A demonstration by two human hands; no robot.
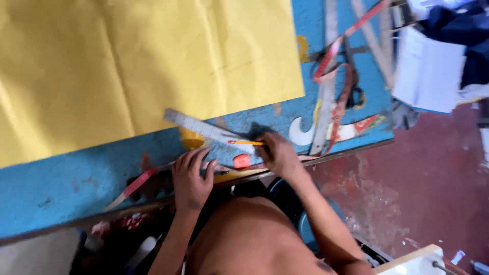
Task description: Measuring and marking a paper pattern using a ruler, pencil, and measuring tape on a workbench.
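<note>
Yellow paper [142, 66] covered most of the blue table [61, 183] in front of me, its near edge running slantwise above my hands. My right hand [277, 155] was closed around an orange pencil [245, 143], fingers pinched on its back end, the shaft lying nearly level and the tip pointing left towards the ruler [204, 130]. That ruler, a pale grey strip, lay tilted across the bare blue surface just below the paper's edge, and the pencil tip sat at or just beside its lower end; I could not tell if they touched. My left hand [192, 178] rested flat near the table's front edge, fingers spread and loose, holding nothing, pressing down where a red measuring tape [133, 187] ran under it. A small red eraser [242, 161] sat between my two hands, close to the right one. Farther right, a white curved ruler [305, 136] lay on the table with a second tape [336, 56] looped over it, and a stack of white paper [430, 71] rested beyond the table's corner above the reddish floor [433, 193].
</note>
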